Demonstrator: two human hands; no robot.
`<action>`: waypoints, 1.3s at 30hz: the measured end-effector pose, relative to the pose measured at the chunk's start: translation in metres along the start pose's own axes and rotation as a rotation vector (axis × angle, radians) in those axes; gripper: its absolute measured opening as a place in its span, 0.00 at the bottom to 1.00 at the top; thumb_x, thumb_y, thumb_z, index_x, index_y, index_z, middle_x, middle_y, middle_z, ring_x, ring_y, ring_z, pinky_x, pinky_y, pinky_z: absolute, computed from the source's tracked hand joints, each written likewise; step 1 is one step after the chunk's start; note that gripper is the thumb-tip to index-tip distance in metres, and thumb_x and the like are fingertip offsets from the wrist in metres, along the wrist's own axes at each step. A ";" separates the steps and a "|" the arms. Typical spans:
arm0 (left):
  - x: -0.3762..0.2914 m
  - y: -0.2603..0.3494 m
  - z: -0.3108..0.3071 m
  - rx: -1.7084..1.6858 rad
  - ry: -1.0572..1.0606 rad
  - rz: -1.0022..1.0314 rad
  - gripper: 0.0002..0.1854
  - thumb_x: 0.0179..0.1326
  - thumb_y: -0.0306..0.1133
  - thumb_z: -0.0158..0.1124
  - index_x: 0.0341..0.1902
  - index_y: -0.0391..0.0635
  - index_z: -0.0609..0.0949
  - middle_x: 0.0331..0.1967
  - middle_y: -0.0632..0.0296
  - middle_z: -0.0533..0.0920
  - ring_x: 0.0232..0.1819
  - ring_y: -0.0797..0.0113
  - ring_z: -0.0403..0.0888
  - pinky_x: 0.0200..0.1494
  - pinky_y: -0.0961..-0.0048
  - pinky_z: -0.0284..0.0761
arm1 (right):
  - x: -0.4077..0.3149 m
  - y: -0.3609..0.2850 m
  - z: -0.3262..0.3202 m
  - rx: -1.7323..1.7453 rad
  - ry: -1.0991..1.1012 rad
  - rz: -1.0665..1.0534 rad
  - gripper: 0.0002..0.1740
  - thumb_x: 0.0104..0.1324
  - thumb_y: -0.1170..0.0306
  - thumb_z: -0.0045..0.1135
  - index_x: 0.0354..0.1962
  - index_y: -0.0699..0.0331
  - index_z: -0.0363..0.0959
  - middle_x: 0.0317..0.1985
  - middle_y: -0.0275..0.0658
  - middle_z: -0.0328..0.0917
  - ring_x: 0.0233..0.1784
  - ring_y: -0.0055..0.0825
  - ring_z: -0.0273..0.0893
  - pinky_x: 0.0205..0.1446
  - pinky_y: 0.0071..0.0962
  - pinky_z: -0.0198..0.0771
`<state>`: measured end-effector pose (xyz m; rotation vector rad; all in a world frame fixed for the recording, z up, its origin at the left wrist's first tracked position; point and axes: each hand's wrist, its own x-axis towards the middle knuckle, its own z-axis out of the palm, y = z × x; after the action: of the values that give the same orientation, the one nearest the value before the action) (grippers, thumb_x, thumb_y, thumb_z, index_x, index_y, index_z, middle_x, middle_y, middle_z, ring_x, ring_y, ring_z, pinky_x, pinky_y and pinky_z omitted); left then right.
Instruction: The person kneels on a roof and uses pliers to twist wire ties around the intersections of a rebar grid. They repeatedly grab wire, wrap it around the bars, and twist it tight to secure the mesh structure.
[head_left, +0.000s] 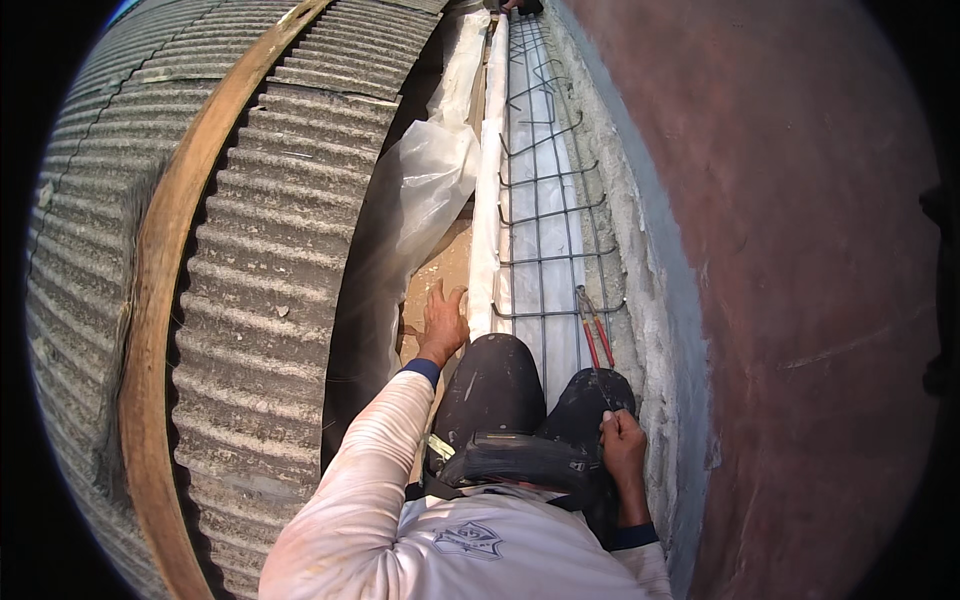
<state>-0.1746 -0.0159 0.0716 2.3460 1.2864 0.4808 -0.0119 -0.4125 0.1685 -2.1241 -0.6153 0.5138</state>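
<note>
My left hand (444, 324) has its fingers apart and rests on or just over the plastic-lined edge at the left of my knee, holding nothing. At my right thigh, my right hand (622, 439) pinches what looks like thin tie wire (604, 391) between thumb and fingers. Red-handled end-cutting pincers (597, 330) lie on the steel rebar grid (559, 309) in front of my right knee. The grid, with bent bar ends, runs away from me along a narrow channel over white plastic sheeting (529, 277).
Corrugated roof sheets (262, 277) crossed by a long wooden board (169, 217) lie to the left, beside a dark gap. Loose clear plastic (431, 172) hangs over that gap. A reddish plastered wall (810, 262) rises at the right. At the far end part of another person (517, 6) shows.
</note>
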 end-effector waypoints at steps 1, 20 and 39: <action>-0.002 0.003 -0.004 0.071 -0.067 0.096 0.25 0.59 0.28 0.66 0.63 0.55 0.83 0.82 0.36 0.59 0.84 0.33 0.53 0.79 0.44 0.59 | 0.000 -0.001 0.000 0.004 0.000 0.004 0.19 0.78 0.61 0.59 0.30 0.67 0.76 0.21 0.45 0.78 0.24 0.37 0.78 0.32 0.41 0.71; 0.020 -0.014 0.010 -0.287 -0.372 -0.162 0.24 0.66 0.37 0.64 0.64 0.42 0.83 0.66 0.35 0.81 0.73 0.38 0.75 0.74 0.53 0.70 | -0.002 0.004 0.000 -0.056 -0.005 0.019 0.20 0.77 0.59 0.58 0.30 0.66 0.77 0.26 0.49 0.81 0.30 0.49 0.83 0.36 0.45 0.73; -0.033 -0.023 0.007 -0.360 -0.425 -0.279 0.35 0.75 0.45 0.58 0.74 0.28 0.73 0.70 0.32 0.77 0.75 0.40 0.73 0.78 0.60 0.66 | -0.004 0.001 0.000 0.043 0.016 -0.029 0.19 0.79 0.64 0.58 0.27 0.65 0.75 0.18 0.34 0.74 0.22 0.22 0.73 0.29 0.31 0.67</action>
<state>-0.2048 -0.0345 0.0506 1.8108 1.1805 0.1016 -0.0146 -0.4156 0.1684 -2.0741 -0.6197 0.4893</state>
